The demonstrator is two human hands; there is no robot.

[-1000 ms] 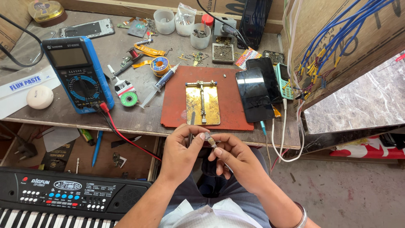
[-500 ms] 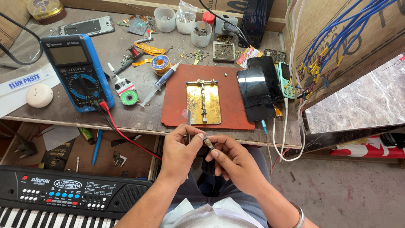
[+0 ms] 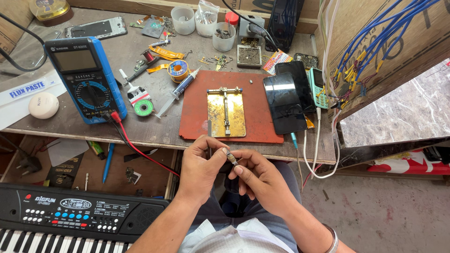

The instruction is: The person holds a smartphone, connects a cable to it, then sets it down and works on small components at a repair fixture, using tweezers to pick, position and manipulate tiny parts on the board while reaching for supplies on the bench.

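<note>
Both hands pinch a small metal part just off the bench's front edge.
Left hand point(image 3: 199, 166) and right hand point(image 3: 260, 180) closed on the part point(image 3: 231, 158); keep fingertip grip steady, below the red mat point(image 3: 197, 112).

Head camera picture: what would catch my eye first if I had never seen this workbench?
Probably the two hands at the bench's front edge: the left hand and right hand pinch a small metal part between them. Just behind lies a red mat bearing a brass clamp plate, with dark phones to its right. At far left stands a big blue meter, its red lead trailing down.
</note>
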